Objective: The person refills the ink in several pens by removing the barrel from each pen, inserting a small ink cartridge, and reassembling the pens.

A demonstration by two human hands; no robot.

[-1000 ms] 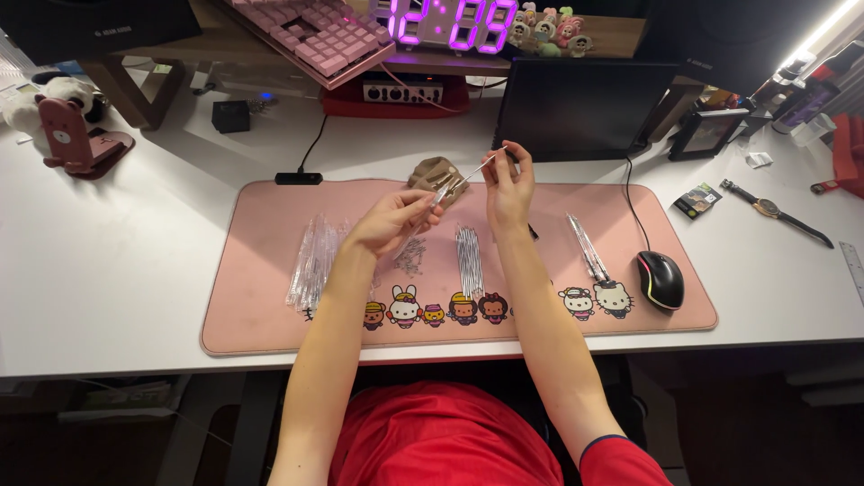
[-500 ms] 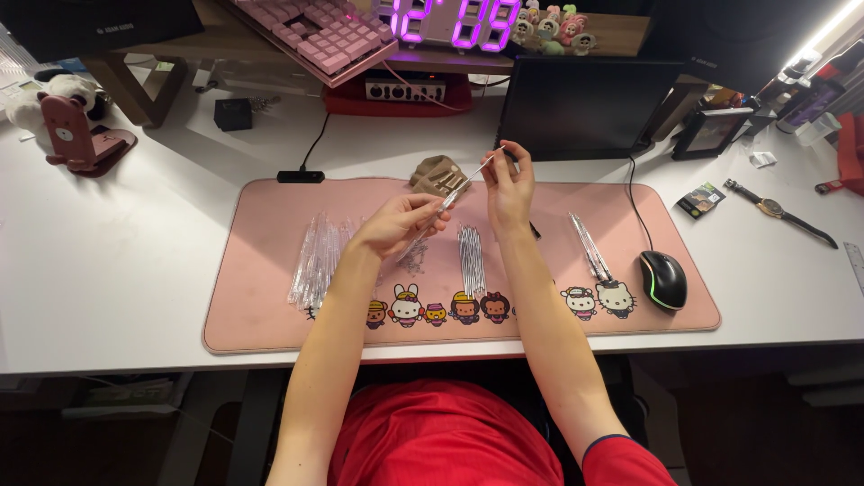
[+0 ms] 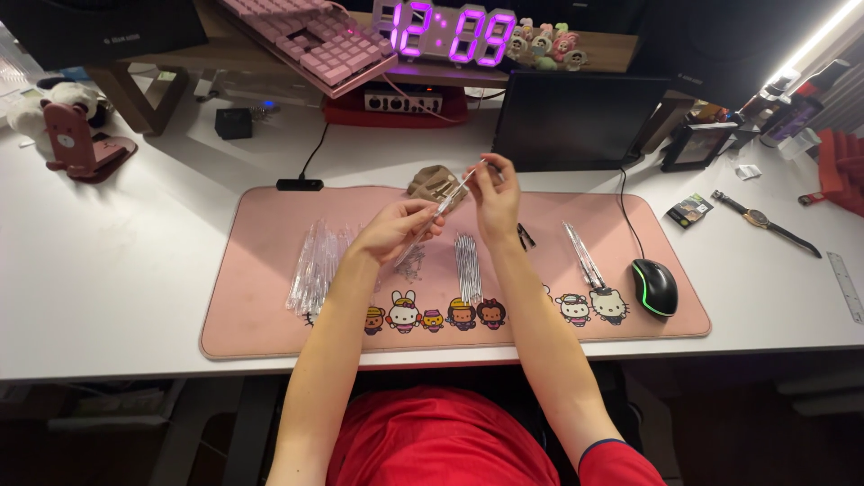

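Both hands are raised above the middle of a pink desk mat on the white desk. The left hand and the right hand each pinch one end of a thin clear sleeve, which slants up between them. Just behind it lies a small tan pouch. On the mat are a pile of clear sleeves to the left, a smaller bundle below the hands, and a black mouse at the right edge.

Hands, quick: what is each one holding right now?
Left hand: closed on the lower end of a thin clear sleeve.
Right hand: pinching that sleeve's upper end.
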